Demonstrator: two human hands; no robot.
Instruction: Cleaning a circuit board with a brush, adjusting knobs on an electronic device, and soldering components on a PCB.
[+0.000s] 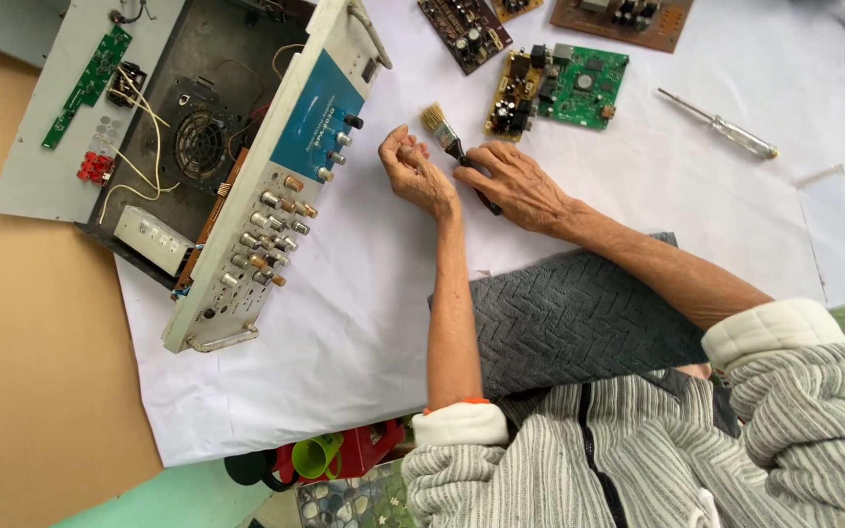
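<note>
While the right hand [515,181] is gripping a small paintbrush [454,149] beside a green circuit board [579,86], the left hand [411,168] is curling loosely closed, holding nothing visible

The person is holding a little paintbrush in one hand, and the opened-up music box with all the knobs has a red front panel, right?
Nearly. The head view shows the right hand gripping the small paintbrush, with the left hand curled beside it. But the opened amplifier with all the knobs has a blue and grey front panel, not a red one.
</note>
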